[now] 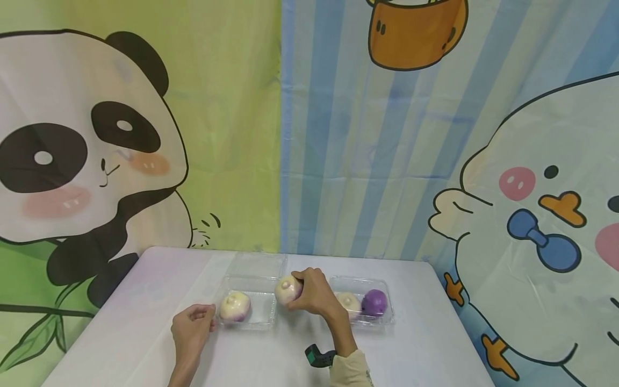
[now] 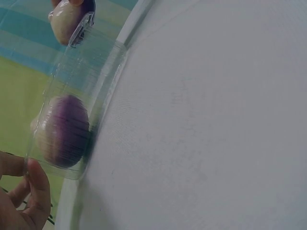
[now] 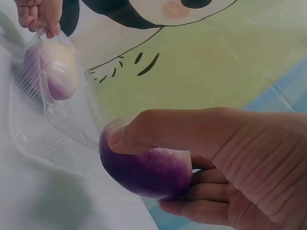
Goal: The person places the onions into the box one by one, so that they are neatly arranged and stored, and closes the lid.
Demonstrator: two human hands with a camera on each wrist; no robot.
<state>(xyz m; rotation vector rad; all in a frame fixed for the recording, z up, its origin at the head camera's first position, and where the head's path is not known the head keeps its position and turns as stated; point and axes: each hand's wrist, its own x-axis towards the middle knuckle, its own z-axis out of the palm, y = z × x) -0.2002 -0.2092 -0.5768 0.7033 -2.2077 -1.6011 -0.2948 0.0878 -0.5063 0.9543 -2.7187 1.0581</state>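
My right hand (image 1: 315, 293) grips a purple-and-white turnip (image 1: 288, 289), held above the right edge of an opened clear plastic box (image 1: 261, 318). In the right wrist view the thumb (image 3: 125, 138) lies across the turnip's purple side (image 3: 148, 175), with the fingers curled round behind. At the box's left end, my left hand (image 1: 192, 323) pinches its rim between thumb and finger, as the left wrist view shows. Inside the left part of that box rests another purple-and-white turnip (image 1: 235, 307), its pale end with a small nub facing up.
To the right stands a second clear box (image 1: 389, 301), holding a pale round vegetable (image 1: 349, 302) and a purple one (image 1: 374, 303), partly behind my right forearm. The first box's lid (image 1: 258, 264) lies folded back towards the curtain. A white table (image 1: 411, 349) carries everything.
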